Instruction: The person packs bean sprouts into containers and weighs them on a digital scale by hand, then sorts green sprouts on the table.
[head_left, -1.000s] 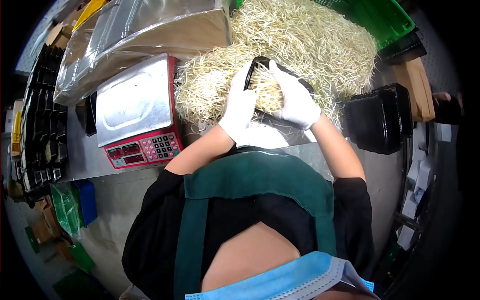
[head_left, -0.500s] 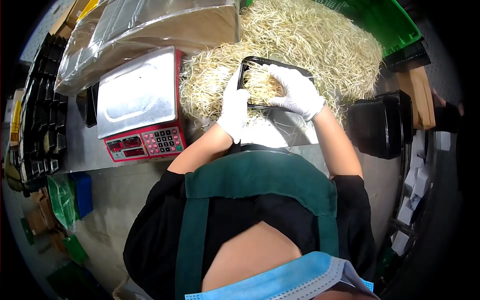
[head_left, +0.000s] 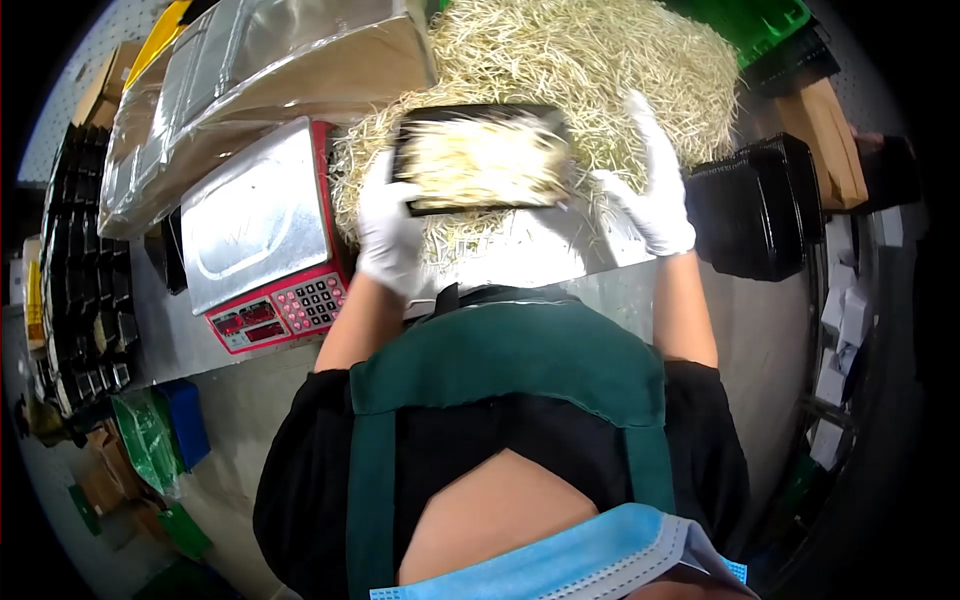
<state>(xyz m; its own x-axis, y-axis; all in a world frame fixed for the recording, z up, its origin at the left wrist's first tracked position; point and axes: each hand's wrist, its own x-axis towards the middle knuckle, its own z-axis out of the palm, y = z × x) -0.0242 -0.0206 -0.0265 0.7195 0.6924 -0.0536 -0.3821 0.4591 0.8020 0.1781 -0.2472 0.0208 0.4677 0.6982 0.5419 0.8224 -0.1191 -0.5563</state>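
My gloved left hand (head_left: 390,225) grips the left end of a black plastic tray (head_left: 412,204), its thumb over the near rim. Bean sprouts (head_left: 490,160) fill the tray, smeared by motion. To the right of the tray, my gloved right hand (head_left: 652,190) is apart from it, thumb and fingers spread with nothing between them. Behind both hands spreads a large heap of bean sprouts (head_left: 590,60), with loose strands lying on the table around the tray.
A red scale (head_left: 265,220) with a metal plate stands at the left, below a plastic-wrapped bundle (head_left: 270,100). Stacked black trays (head_left: 755,210) sit at the right, and more stacked trays (head_left: 90,260) at the far left. A green crate (head_left: 765,30) is at the back right.
My right hand has come off the tray and moved right, fingers opening. My left hand has carried the filled tray leftward. The view has shifted slightly.
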